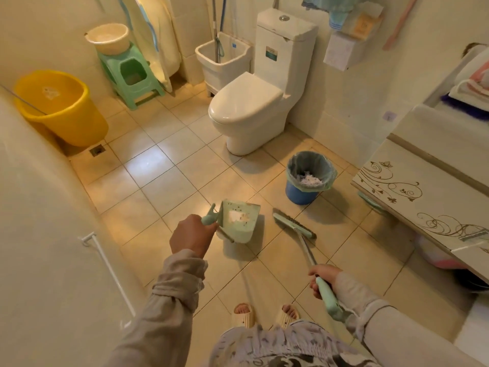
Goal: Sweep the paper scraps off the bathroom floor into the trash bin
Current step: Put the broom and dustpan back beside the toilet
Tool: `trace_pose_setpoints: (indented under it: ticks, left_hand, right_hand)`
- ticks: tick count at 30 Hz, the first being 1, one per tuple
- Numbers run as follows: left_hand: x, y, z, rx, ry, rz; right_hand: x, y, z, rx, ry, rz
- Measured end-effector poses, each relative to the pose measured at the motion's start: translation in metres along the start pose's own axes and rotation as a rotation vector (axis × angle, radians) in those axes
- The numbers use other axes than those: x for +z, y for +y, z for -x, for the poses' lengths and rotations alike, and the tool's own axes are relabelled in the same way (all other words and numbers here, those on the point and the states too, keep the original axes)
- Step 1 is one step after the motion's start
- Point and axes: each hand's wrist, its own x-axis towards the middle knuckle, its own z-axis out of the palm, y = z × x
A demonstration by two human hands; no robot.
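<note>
My left hand [191, 235] grips the handle of a pale green dustpan [239, 221], held just above the tiles with its mouth toward the bin; a whitish patch and dark specks show inside it. My right hand [323, 278] holds the green grip of a broom [295, 225], whose brush head rests on the floor right of the dustpan. A blue trash bin [296, 194] with a grey-green liner stands beyond the broom, with white paper scraps [310, 179] inside. No loose scraps show on the floor tiles.
A white toilet [251, 109] stands behind the bin. A yellow bucket [62, 107] sits far left near a floor drain [95, 150]. A green stool [132, 75] with a basin and a mop sink [222, 60] line the back wall. A patterned vanity cabinet [412, 192] juts in at right.
</note>
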Motion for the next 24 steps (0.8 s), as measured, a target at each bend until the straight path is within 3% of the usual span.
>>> trace_pose_setpoints:
  ticks: [14, 19, 21, 24]
  left_hand:
    - [0.007, -0.053, 0.037, -0.233, -0.154, -0.025]
    - [0.013, -0.045, 0.047, -0.281, -0.089, -0.086]
    - [0.012, -0.043, 0.05, -0.284, -0.045, -0.119]
    - [0.009, -0.045, 0.058, -0.255, 0.022, -0.153]
  right_hand:
    - [-0.005, -0.022, 0.008, -0.05, -0.134, -0.46]
    - [-0.016, -0.032, 0.008, -0.004, -0.177, -0.594]
    - [-0.015, -0.044, 0.008, 0.02, -0.216, -0.595]
    - [-0.009, -0.064, 0.012, -0.005, -0.227, -0.395]
